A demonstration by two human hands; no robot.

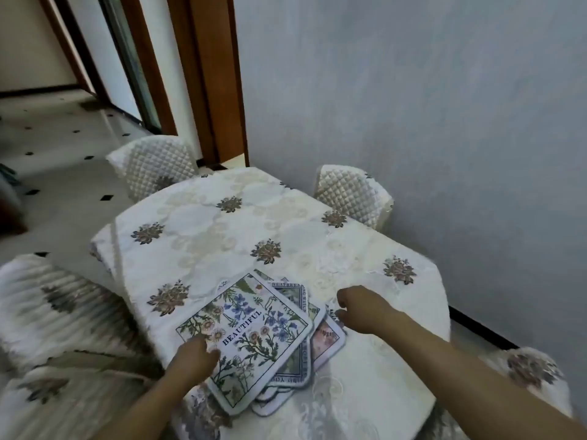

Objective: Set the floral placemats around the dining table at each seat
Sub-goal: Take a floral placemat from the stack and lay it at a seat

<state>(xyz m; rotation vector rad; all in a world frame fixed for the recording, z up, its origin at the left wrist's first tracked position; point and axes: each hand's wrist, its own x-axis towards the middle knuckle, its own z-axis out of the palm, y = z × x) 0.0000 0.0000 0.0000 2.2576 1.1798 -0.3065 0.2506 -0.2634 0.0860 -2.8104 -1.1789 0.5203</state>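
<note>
Cream embroidered cloth covers desk [222,236]. No placemat at any seat yet; step in hand: separating first one from pile.

- Left: quilted chair [152,163] at far side, seat bare.
- Left hand [192,358] at near-left corner of top placemat [251,335]; fingers curled onto its edge, pinch not confirmed.
- Pile of placemats [327,338] fanned at near edge of desk, under top one.
- Right hand [362,309] just beside pile; fingers loosely curled, holding nothing.
- Right: second chair [352,192] against wall.

Next move, judged: lift top one alone, carry to a seat, lay flat.
</note>
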